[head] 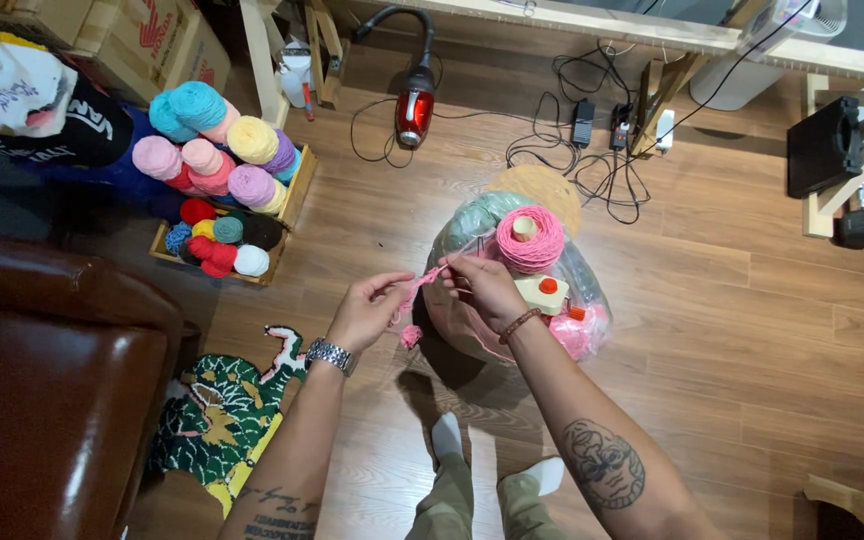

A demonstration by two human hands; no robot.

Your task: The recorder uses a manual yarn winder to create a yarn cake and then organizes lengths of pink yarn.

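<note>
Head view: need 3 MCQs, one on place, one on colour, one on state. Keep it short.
1. Where does the wooden crate of mixed-colour yarn cones stand?
A. On the wooden floor beside the brown leather seat
B. On the desk
C. Inside the clear plastic bag

2. What colour is the strand of yarn between the hands?
A. Teal
B. Pink
C. Yellow

3. How does the left hand stand to the strand?
A. Flat on the floor
B. Pinching it, with the right hand pinching it close by
C. Gripping the red vacuum cleaner

Key:
1 A: the crate sits on the floor boards just right of the leather seat.
2 B: it matches the pink yarn cone on top of the plastic bag.
3 B: both hands' fingers close on the strand above the bag.
</note>
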